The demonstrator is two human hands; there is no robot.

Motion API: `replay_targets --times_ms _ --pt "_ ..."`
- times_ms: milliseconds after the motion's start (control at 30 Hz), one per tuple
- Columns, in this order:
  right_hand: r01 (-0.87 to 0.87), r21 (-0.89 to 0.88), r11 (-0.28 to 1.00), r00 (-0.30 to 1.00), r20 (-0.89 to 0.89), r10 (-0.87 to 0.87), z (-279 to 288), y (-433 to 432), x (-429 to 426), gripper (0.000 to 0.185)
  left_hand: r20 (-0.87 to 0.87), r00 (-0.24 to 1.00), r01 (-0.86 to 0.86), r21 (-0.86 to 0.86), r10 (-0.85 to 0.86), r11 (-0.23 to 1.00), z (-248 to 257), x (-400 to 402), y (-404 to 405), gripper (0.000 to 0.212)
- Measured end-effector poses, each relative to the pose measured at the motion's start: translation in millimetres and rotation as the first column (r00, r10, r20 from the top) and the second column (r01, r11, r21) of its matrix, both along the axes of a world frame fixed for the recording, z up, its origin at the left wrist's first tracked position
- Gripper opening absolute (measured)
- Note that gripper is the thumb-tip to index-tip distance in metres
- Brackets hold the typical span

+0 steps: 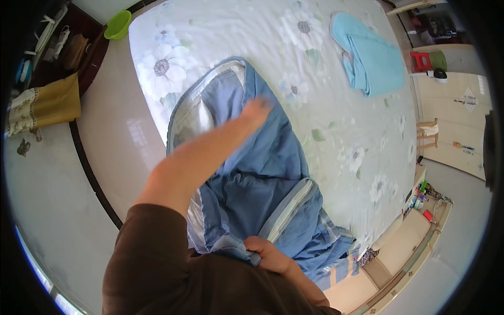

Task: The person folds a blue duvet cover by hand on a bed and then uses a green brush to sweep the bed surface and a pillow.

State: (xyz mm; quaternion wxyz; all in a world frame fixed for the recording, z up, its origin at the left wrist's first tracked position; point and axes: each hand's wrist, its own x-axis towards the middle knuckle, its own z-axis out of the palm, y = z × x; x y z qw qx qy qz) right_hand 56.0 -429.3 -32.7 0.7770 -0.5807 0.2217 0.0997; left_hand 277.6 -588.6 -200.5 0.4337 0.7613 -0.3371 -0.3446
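A large blue cloth cover (252, 197) with pale inner seams lies crumpled over the near left part of the bed and up against the person's front. My left hand (258, 111), blurred, is over the upper part of the cover with the arm stretched across it; whether its fingers hold fabric cannot be told. Close to my waist, my right hand (269, 254) grips a bunched edge of the same cover. Under it all is a bed with a pale floral sheet (346, 130).
A folded light-blue cloth (374, 59) lies at the bed's far right. The cream headboard (401, 236) borders the bed at lower right. A green basin (118, 25) stands at upper left, near a dark cabinet (94, 55). A wooden chair (429, 134) is by the right wall.
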Motion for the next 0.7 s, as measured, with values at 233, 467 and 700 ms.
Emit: replay_targets --times_ms 233,467,700 --pt "0.225 -0.291 0.930 0.966 0.194 -0.173 0 -43 22 0.029 -0.365 0.895 0.086 -0.423 -0.256 0.902 122 101 -109 0.026" --pt "0.329 -0.507 0.797 0.939 0.266 -0.218 17 -130 76 0.029 -0.563 0.399 0.894 0.062 -0.724 0.444 77 103 126 0.061" --pt "0.570 -0.816 0.100 0.701 0.419 -0.577 -46 -189 144 0.029 -0.572 0.820 0.237 0.331 -0.006 0.913 4 190 243 0.058"
